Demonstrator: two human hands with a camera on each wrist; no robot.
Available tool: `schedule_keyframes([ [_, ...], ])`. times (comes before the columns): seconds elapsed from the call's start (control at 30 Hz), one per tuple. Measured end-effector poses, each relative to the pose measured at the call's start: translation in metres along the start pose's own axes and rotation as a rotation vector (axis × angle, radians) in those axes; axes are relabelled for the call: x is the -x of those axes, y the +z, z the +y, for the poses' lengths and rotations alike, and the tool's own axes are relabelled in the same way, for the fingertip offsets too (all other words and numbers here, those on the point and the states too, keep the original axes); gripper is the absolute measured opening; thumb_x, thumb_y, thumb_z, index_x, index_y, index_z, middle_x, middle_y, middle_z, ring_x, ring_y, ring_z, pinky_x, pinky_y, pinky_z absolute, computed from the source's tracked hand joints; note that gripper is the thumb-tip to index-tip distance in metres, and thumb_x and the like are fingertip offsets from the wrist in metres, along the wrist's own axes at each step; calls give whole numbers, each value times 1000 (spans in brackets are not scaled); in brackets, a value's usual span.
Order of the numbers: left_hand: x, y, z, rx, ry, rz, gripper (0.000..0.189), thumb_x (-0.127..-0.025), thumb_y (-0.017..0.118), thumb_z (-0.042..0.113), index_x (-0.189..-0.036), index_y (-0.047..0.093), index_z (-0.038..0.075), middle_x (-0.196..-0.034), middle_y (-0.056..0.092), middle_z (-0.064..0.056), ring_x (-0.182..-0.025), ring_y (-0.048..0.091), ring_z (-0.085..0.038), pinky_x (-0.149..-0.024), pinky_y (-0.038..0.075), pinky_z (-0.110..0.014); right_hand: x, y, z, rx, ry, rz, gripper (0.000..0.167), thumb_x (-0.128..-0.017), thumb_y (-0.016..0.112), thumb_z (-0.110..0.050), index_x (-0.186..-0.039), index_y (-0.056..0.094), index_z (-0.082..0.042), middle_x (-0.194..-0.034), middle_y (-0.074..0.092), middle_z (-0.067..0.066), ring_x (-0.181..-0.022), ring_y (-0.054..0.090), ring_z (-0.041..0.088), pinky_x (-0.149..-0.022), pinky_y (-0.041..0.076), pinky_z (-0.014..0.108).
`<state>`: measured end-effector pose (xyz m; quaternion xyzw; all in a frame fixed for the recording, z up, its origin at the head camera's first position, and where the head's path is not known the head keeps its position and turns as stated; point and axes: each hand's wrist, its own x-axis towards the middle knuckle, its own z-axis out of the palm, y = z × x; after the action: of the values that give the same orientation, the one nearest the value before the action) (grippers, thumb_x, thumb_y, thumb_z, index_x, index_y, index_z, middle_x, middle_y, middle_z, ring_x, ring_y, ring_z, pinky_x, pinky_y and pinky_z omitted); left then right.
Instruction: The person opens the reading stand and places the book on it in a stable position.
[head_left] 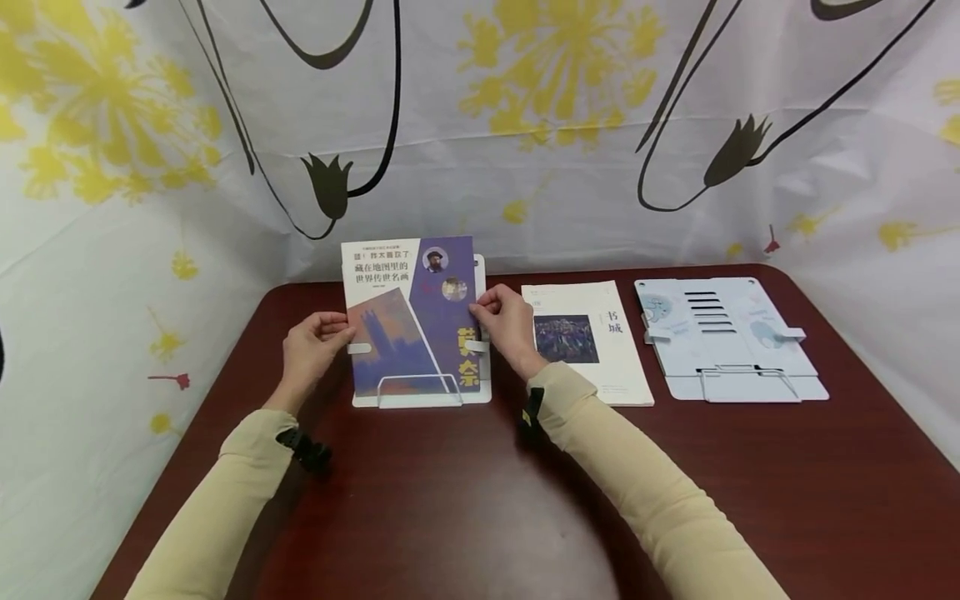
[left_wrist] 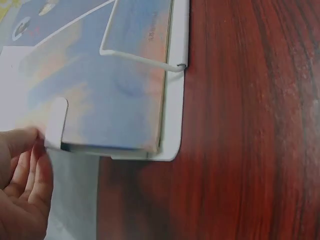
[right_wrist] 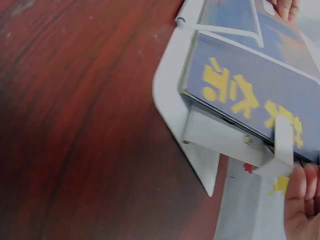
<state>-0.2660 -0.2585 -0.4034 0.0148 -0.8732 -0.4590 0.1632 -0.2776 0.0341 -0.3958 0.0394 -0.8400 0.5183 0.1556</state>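
Book (head_left: 412, 321) apparently seated behind clips (left_wrist: 57, 122) on stand (left_wrist: 174, 115), both hands (head_left: 311, 346) (head_left: 510, 325) pinching its edges; white booklet (head_left: 585, 337) on table (head_left: 450, 492) not yet mounted.

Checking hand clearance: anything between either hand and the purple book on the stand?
Nothing visible: the left hand and right hand are at the side edges of the book. The left clip and right clip lap over its cover close by; the wire rest crosses lower down.

Dark red table (head_left: 450, 500) beneath two pale stands (head_left: 742, 333), one white book (head_left: 626, 367).
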Motion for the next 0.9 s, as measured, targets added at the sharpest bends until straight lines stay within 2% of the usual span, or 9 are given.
schedule_keyframes([
  [0.13, 2, 17, 23, 138, 106, 163, 24, -82, 73, 10, -103, 67, -1, -93, 69, -17, -70, 55, 11, -64, 44, -5, -7, -28, -1, -272, 181, -43, 13, -88, 66, -10, -90, 62, 2, -73, 63, 8, -58, 60, 11, -54, 52, 22],
  [0.2, 5, 30, 44, 244, 138, 175, 22, -82, 71, 5, -102, 67, -4, -93, 68, -21, -71, 56, 9, -66, 46, -7, -10, -50, 0, -421, 266, -52, 12, -89, 64, -6, -93, 61, 5, -72, 62, 4, -59, 60, 9, -56, 54, 22],
  [0.27, 11, 48, 69, 368, 119, 95, 23, -82, 70, 2, -104, 66, -6, -98, 67, -24, -73, 59, 7, -69, 48, -10, -12, -79, 5, -493, 321, -64, 12, -90, 61, -4, -97, 59, 5, -73, 62, 1, -61, 60, 8, -60, 55, 22],
  [0.33, 21, 70, 95, 463, 46, -38, 26, -84, 68, 3, -109, 65, -4, -105, 66, -24, -77, 60, 4, -73, 49, -13, -10, -113, 14, -505, 339, -71, 11, -91, 59, -4, -99, 58, 4, -74, 62, -1, -64, 61, 7, -63, 55, 22],
  [0.47, 46, 127, 137, 624, -131, -333, 32, -87, 65, 6, -118, 59, -2, -114, 63, -21, -91, 66, -13, -82, 53, -23, 5, -188, 41, -440, 357, -46, 10, -92, 59, -7, -100, 58, -1, -75, 64, -5, -67, 62, 5, -67, 55, 20],
  [0.57, 67, 173, 160, 712, -234, -489, 35, -86, 66, 5, -120, 59, -3, -115, 64, -20, -98, 66, -27, -85, 53, -30, 24, -244, 69, -440, 373, 6, 7, -91, 61, -9, -96, 60, -5, -75, 65, -5, -67, 63, 5, -66, 55, 20],
  [0.67, 86, 212, 179, 758, -327, -581, 35, -86, 66, 5, -119, 59, -3, -113, 65, -18, -97, 67, -26, -84, 53, -29, 43, -291, 98, -414, 410, 75, 5, -88, 65, -11, -92, 64, -9, -75, 66, -5, -67, 65, 6, -64, 55, 21],
  [0.77, 103, 243, 196, 800, -391, -619, 34, -86, 66, 3, -118, 60, -6, -110, 66, -19, -90, 68, -19, -80, 54, -26, 59, -327, 120, -215, 456, 95, 16, -89, 65, -19, -99, 62, -8, -77, 64, -11, -69, 66, 3, -66, 55, 21],
  [0.9, 121, 276, 217, 805, -401, -665, 30, -87, 64, 0, -115, 61, -9, -106, 67, -21, -88, 68, -19, -80, 55, -28, 76, -358, 140, 72, 478, 28, 39, -93, 60, -23, -115, 53, 7, -76, 60, -18, -69, 63, -1, -67, 55, 21],
])
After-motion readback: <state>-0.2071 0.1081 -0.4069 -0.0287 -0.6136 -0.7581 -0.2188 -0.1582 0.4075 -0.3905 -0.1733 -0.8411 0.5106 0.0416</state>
